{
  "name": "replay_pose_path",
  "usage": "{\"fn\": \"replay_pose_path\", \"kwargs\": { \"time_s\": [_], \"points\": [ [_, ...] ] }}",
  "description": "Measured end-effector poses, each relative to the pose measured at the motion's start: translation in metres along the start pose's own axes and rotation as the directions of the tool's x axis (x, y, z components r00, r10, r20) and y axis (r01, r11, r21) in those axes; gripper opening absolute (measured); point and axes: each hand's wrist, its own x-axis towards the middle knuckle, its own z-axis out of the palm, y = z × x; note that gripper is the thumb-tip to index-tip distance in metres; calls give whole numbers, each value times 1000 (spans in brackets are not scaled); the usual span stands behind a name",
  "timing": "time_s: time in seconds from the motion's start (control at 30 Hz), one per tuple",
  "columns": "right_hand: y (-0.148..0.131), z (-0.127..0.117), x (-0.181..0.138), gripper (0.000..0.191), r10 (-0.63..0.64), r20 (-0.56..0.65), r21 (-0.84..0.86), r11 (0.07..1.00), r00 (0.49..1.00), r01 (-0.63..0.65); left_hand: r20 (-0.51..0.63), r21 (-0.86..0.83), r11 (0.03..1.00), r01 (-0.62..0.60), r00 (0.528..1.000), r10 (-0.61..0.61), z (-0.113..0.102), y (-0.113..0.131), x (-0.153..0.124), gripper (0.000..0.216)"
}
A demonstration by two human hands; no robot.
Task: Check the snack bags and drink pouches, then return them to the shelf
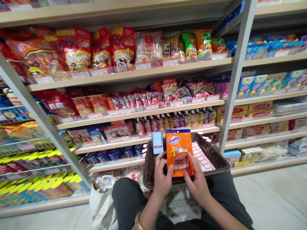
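An orange Ovaltine snack pouch point(178, 151) stands upright over a dark wicker basket point(216, 159) that rests on my lap. My left hand point(161, 179) grips the pouch's lower left edge with the thumb on its front, and a phone point(157, 142) sticks up from the same hand's fingers. My right hand point(198, 185) holds the pouch's lower right side, fingers curled on it. A white sheet with red-outlined boxes point(201, 156) lies in the basket behind the pouch.
Store shelves full of snack packets point(122, 48) fill the view ahead, with a grey upright post point(236, 73) to the right. A white bag point(103, 204) sits by my left knee. A pale plastic crate point(179, 203) shows under the basket. Bare floor point(273, 198) lies at right.
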Motion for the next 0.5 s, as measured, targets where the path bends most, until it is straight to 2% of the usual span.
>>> {"fn": "replay_pose_path", "kwargs": {
  "time_s": [0.5],
  "points": [
    [-1,0,1,64,-7,45,-106,994,999,12,15,-12,1000,-8,1000,9,-1,-3,0,15]
  ]
}}
